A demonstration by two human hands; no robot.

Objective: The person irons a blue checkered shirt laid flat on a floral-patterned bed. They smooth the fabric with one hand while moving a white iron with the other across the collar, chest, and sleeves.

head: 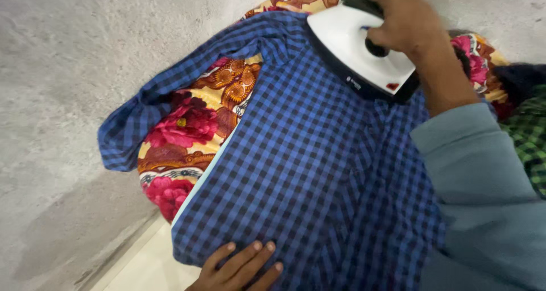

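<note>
A white iron point(364, 55) is gripped by the right hand point(406, 21) near the collar of a blue checked shirt point(318, 166), held flat by the open left hand point(239, 268); its sleeve point(170, 92) lies bunched, seemingly unpressed.

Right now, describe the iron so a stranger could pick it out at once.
Find the blue checked shirt spread over the flowered cloth on the grey floor. At the shirt's far end the right hand grips the iron. It is the only white, hard, smooth-shelled thing there, with a dark base.
</note>
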